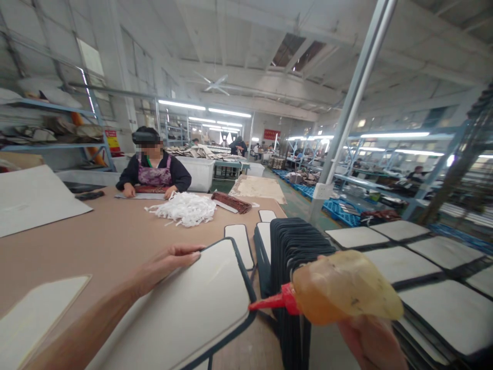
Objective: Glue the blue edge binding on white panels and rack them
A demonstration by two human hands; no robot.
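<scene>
My left hand [171,264] pinches the upper left edge of a cream panel with dark edging [192,303], which is held tilted over the table. In my right hand [370,336] is a squeeze bottle of amber liquid [342,288], lying on its side with the fingers mostly hidden behind it. Its red nozzle [269,302] points left, and the tip is at the panel's right edge near the rounded corner. A tall row of dark-edged panels [288,246] stands packed together just behind the bottle.
Across the brown table [154,226] a co-worker [154,164] handles a flat strip. White strips [185,208] lie in a heap beside a brown bundle [233,202]. More cream panels [447,308] are laid out on the right, near a metal post [342,123].
</scene>
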